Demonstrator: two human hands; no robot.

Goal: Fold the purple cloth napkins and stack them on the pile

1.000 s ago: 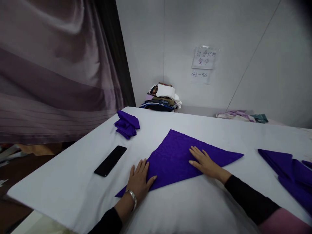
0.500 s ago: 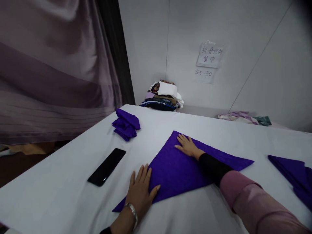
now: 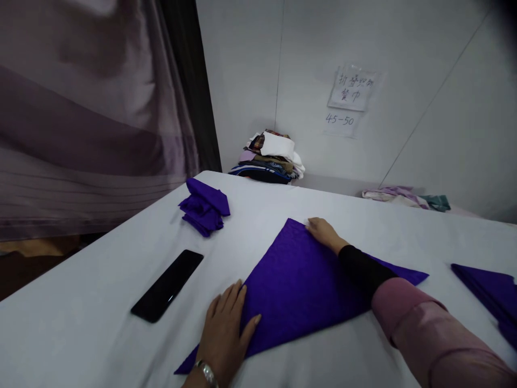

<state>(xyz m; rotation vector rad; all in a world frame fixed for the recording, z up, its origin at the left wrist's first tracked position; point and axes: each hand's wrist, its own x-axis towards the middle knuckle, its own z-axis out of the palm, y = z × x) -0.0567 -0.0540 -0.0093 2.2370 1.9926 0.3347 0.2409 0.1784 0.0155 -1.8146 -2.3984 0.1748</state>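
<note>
A purple cloth (image 3: 299, 285) lies on the white-covered table as a flat triangle, one corner pointing toward the wall. My left hand (image 3: 226, 323), with a silver bracelet at its wrist, rests on the cloth's left edge, palm down, thumb apart from the other fingers. At the upper right edge, near the far corner, my right hand (image 3: 325, 233) has its fingers drawn together on the cloth's edge. The right forearm crosses over the cloth and hides part of its right side.
A black phone (image 3: 167, 285) lies left of my left hand. Behind it is a crumpled purple cloth (image 3: 204, 207); another purple cloth (image 3: 490, 291) is at the right. Folded clothes (image 3: 270, 156) are stacked by the wall. A curtain (image 3: 81, 118) hangs at the left.
My right hand has gone from lying spread on the cloth to closing at its upper right edge. My left hand stays on the left edge. The view has shifted slightly.
</note>
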